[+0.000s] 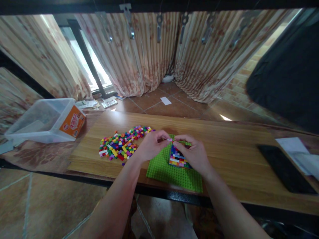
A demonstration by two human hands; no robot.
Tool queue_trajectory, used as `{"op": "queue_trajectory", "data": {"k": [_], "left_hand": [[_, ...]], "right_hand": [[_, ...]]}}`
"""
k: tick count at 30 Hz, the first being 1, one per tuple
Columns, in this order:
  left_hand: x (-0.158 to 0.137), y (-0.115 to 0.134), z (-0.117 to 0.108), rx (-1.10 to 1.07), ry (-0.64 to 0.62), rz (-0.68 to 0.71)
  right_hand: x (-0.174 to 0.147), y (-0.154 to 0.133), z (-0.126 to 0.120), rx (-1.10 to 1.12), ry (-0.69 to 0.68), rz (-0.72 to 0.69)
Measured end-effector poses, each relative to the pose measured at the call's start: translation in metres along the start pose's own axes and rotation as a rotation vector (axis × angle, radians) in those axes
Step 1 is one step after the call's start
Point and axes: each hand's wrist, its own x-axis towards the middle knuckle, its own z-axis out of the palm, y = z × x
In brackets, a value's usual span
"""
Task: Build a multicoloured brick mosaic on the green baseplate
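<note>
A green studded baseplate lies near the table's front edge, with a block of multicoloured toy bricks built up on it. Over its far left part, my left hand pinches a small pinkish brick between thumb and fingertips. My right hand reaches over the built bricks from the right and hides part of them. Its thumb and forefinger are closed together beside the left fingertips, at a small red piece too tiny to make out well. To the left spreads a pile of loose coloured bricks.
The wooden table board carries a black flat object at its right end, beside white papers. A clear plastic bin with an orange label stands at the left. Patterned curtains hang behind.
</note>
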Motion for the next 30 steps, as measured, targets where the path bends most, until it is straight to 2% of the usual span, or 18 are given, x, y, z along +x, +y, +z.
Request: {"op": "queue_trajectory", "data": {"k": [3, 10, 15, 20, 25, 30], "left_hand": [[0.000, 0.004, 0.004, -0.025, -0.012, 0.008], [-0.002, 0.008, 0.005, -0.068, -0.047, -0.009], [-0.002, 0.010, 0.006, -0.079, -0.052, 0.033], [-0.002, 0.008, 0.007, -0.044, -0.070, 0.082], [-0.001, 0.006, 0.008, 0.122, -0.028, 0.183], [0.001, 0.003, 0.017, 0.264, -0.062, 0.282]], "right_hand": [[-0.002, -0.002, 0.000, -0.013, -0.043, -0.047], [-0.004, -0.008, -0.007, 0.014, -0.085, 0.004], [-0.004, -0.009, -0.013, 0.058, -0.112, 0.001], [-0.001, -0.004, -0.020, 0.192, 0.066, 0.023], [0.004, -0.001, -0.022, 0.406, 0.221, 0.115], [0.007, 0.002, -0.019, 0.380, 0.268, 0.167]]}}
